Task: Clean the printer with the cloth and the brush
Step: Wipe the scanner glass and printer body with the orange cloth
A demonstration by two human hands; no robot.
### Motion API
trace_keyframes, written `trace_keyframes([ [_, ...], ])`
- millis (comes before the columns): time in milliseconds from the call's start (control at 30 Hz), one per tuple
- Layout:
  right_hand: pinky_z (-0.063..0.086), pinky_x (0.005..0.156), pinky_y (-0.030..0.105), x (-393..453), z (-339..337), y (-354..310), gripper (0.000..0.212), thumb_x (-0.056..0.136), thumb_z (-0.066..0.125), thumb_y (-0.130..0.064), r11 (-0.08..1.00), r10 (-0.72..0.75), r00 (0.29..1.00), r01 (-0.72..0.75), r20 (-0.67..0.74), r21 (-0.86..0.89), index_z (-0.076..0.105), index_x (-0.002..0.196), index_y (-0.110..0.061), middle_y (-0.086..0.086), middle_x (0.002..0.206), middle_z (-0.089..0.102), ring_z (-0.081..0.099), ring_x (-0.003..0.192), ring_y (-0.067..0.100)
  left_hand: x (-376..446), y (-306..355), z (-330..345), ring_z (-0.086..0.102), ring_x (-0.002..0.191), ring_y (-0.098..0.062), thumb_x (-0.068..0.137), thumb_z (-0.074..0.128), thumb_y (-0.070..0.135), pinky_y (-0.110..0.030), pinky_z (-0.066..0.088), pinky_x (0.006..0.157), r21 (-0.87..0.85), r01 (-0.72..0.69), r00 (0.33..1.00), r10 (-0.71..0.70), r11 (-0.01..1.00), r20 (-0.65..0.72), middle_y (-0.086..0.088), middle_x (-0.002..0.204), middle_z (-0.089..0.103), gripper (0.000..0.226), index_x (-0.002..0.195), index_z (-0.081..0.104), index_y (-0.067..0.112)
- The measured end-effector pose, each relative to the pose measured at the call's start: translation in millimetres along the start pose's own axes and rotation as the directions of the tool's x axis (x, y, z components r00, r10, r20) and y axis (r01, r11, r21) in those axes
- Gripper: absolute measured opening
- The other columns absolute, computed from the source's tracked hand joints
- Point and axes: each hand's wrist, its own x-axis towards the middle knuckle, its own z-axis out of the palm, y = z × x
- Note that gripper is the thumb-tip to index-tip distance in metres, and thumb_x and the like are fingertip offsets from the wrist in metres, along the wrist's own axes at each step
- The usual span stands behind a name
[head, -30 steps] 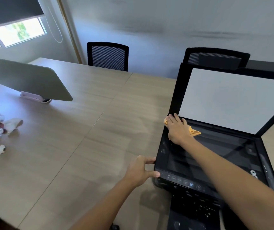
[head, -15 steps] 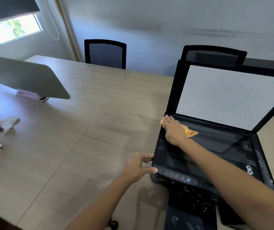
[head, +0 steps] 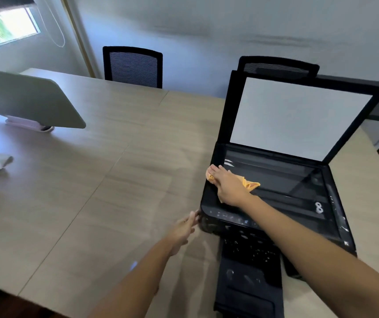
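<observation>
Orange cloth (head: 250, 184) lies pressed under the flat right hand (head: 228, 188) on the printer (head: 275, 203) glass's left edge, left hand (head: 184, 228) loosely open beside its front-left corner; wiping looks underway, brush unseen, brushing apparently remaining.

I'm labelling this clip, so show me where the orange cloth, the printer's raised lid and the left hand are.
orange cloth (head: 250, 185): head view, the corner sticking out beside the right hand.
printer lid (head: 298, 115): head view, middle of its white underside.
left hand (head: 184, 228): head view, back of the hand at the printer's front left corner.
</observation>
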Motion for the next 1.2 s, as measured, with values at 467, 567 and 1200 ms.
trace_keyframes([
  [467,0.015,0.117,0.037,-35.4,10.0,-20.4,0.049,0.094,0.039,0.001,0.995,-0.019,1.000,0.021,-0.022,0.097,0.041,0.142,-0.008,0.008,0.153,0.035,0.025,0.144,0.029,1.2,-3.3,15.1,0.041,0.137,-0.022,0.097,0.039,0.049,-0.034,0.033,0.095,-0.146,-0.022,0.994,0.005,0.989,-0.113,0.001,0.145,0.048,0.052,0.141,0.044,0.021],
  [567,0.012,0.118,0.030,-75.8,13.0,-7.1,0.048,0.096,0.042,-0.002,0.976,-0.173,0.985,0.169,0.016,0.138,0.044,0.142,-0.017,-0.004,0.152,0.038,0.022,0.141,0.009,2.0,-3.8,15.6,0.041,0.137,-0.022,0.098,0.039,0.048,-0.035,0.033,0.099,-0.138,-0.044,0.992,0.027,0.989,-0.123,-0.001,0.145,0.048,0.052,0.140,0.045,0.018],
  [1200,0.031,0.110,0.042,-18.9,-11.2,-0.2,0.055,0.076,0.047,0.011,0.983,0.185,0.976,-0.185,-0.116,0.010,0.048,0.128,-0.007,0.013,0.141,0.047,0.036,0.134,0.033,-9.3,21.7,9.1,0.033,0.142,-0.022,0.083,0.033,0.076,-0.047,0.026,0.112,-0.098,-0.014,0.999,0.009,0.995,-0.046,0.005,0.153,0.038,0.076,0.143,0.040,0.030],
])
